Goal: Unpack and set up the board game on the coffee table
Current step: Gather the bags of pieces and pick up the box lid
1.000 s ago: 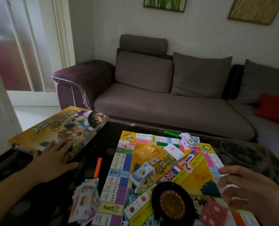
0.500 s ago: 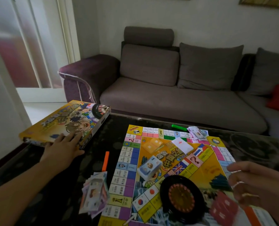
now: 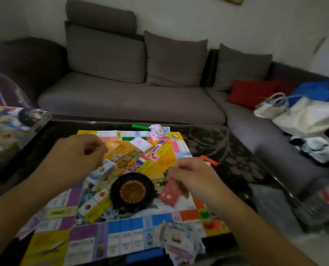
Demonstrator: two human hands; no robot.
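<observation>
While the game board [image 3: 121,227] lies flat across the dark glass desk [image 3: 227,150], I see both hands above its middle. My left hand [image 3: 77,158] has its fingers curled in, hanging over a pale card deck [image 3: 102,172]; I cannot tell whether it holds anything. My right hand [image 3: 192,173] pinches a red card deck [image 3: 169,192] just beside the black spinner wheel [image 3: 132,191]. The game box [image 3: 8,135] sits at the desk's left edge. Play money [image 3: 179,240] spills over the board's near edge, more [image 3: 159,130] sits at the far edge beside a green marker [image 3: 140,127]. Bare desk remains to the right, near a red marker [image 3: 209,160].
</observation>
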